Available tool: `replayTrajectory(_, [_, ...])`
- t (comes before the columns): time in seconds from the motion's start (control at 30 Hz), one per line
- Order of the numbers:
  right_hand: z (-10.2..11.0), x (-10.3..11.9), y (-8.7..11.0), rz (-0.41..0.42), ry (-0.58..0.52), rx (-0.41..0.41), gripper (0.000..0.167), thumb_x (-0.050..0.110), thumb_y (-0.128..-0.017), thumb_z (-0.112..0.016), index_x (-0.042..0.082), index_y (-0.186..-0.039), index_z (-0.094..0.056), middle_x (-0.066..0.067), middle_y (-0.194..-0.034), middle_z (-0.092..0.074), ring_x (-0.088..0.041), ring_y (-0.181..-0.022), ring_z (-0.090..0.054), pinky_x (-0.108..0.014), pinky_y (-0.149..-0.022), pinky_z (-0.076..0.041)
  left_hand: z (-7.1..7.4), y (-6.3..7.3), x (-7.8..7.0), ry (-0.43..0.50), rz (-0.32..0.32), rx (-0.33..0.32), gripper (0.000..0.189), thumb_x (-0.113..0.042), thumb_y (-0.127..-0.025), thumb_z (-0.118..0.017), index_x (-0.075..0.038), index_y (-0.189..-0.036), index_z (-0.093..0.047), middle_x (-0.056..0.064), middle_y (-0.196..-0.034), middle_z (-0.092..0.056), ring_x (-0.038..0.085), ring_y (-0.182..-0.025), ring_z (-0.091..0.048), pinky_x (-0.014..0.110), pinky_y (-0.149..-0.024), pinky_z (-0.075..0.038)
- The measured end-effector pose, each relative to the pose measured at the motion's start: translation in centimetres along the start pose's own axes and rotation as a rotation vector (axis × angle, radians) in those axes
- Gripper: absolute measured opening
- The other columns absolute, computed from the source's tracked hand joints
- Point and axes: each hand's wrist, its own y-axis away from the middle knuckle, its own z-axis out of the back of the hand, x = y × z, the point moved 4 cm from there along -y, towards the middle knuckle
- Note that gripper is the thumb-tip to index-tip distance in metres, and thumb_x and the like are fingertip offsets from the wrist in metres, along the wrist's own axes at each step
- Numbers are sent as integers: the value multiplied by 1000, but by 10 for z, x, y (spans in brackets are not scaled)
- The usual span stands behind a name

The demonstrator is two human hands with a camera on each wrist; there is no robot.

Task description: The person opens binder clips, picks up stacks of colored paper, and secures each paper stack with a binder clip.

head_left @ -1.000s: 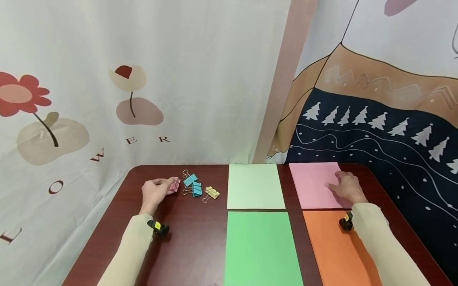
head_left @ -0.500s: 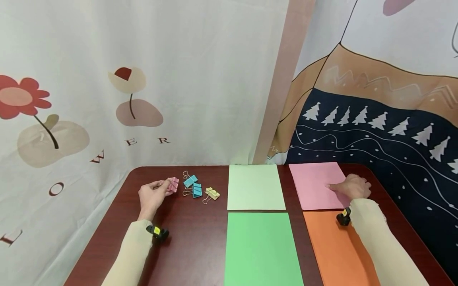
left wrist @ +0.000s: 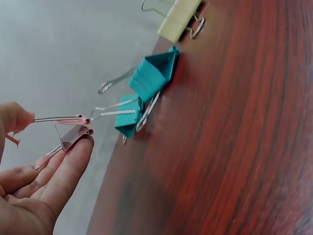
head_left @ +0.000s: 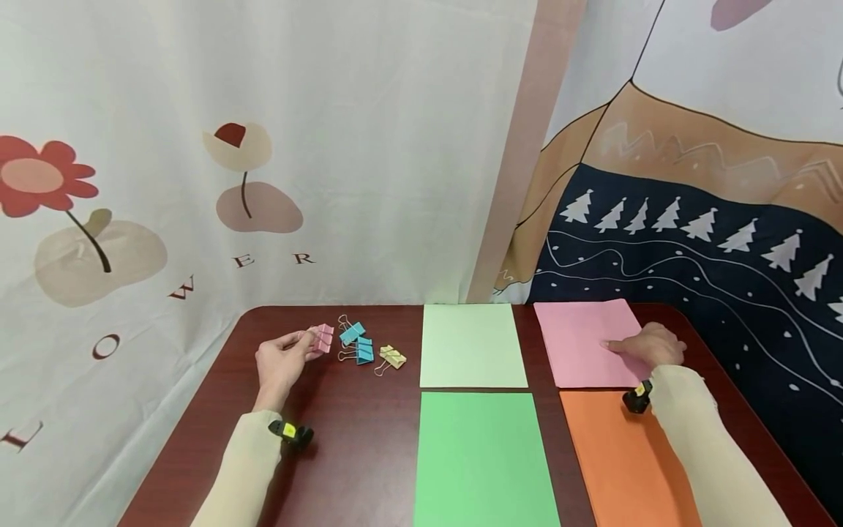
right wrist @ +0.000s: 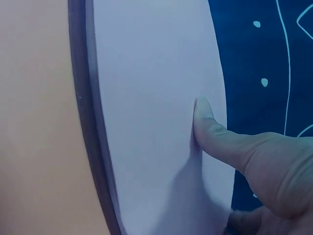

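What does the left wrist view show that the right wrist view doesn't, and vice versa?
Only the left wrist view: two blue clips, the yellow clip, the left hand pinching the pink clip.
Only the right wrist view: the right hand, its thumb over the pink sheet, part of the orange sheet and the dark blue backdrop.
Both: the dark tabletop, just a strip in the second.

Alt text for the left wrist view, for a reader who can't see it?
A left hand holds a pink binder clip between thumb and fingers. Just beyond it, two teal binder clips lie close together on a reddish-brown table; a yellow clip is cut off at the top edge.
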Motion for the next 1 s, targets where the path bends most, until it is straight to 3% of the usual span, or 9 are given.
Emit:
replayTrajectory(0.1, [2, -1, 3, 21, -30, -7, 85, 49, -80, -82, -21, -115, -50, -35, -107, -53, -48, -99, -45, -57, -85, -47, -4, 6, -3, 58, 8, 40, 50, -39, -94, -74, 2, -123, -72, 22, -115, -75, -3, -69, -73, 5, -68, -53])
replayTrajectory(0.2, [4, -3, 7, 25, -71, 5, 79, 51, -80, -82, -16, -109, -53, -27, -97, -55, -41, -91, -49, -46, -72, -50, -8, 11, -5, 106, 13, 74, 54, -40, -94, -73, 3, -126, -70, 22, -114, -75, 3, -71, -76, 8, -70, -57])
replayTrajectory(0.33, [6, -6, 8, 23, -122, 17, 75, 53, -84, -77, -14, -109, -54, -24, -95, -54, -37, -89, -52, -40, -67, -51, -13, 15, -8, 145, 11, 89, 53, -39, -95, -74, 3, -127, -69, 22, -112, -76, 6, -72, -77, 11, -71, -59])
replayTrajectory(0.57, [6, -18, 0, 93, -233, 28, 59, 41, -99, -57, -16, -116, -57, -29, -109, -59, -38, -94, -53, -45, -79, -52, -21, 23, -10, 172, 25, 107, 53, -37, -95, -74, 5, -128, -69, 24, -111, -76, 8, -70, -77, 14, -71, -61])
replayTrajectory(0.73, [3, -23, -5, 136, -264, 52, 72, 46, -103, -49, -17, -137, -42, -35, -126, -52, -43, -104, -52, -58, -91, -53, -25, 27, -10, 196, 30, 126, 57, -40, -93, -76, 5, -128, -68, 23, -109, -76, 8, -71, -77, 15, -71, -61])
replayTrajectory(0.87, [0, -23, -6, 123, -319, 57, 78, 46, -106, -44, -13, -153, -26, -41, -146, -37, -49, -117, -44, -70, -112, -38, -29, 30, -10, 231, 33, 149, 55, -36, -95, -74, 6, -129, -67, 22, -110, -77, 9, -72, -77, 17, -73, -62])
replayTrajectory(1.0, [-2, -23, -7, 85, -394, 46, 71, 41, -109, -42, -9, -156, -24, -38, -152, -34, -49, -121, -41, -68, -114, -34, -34, 34, -13, 276, 24, 165, 48, -30, -96, -74, 6, -126, -68, 17, -103, -78, 11, -72, -78, 22, -73, -64])
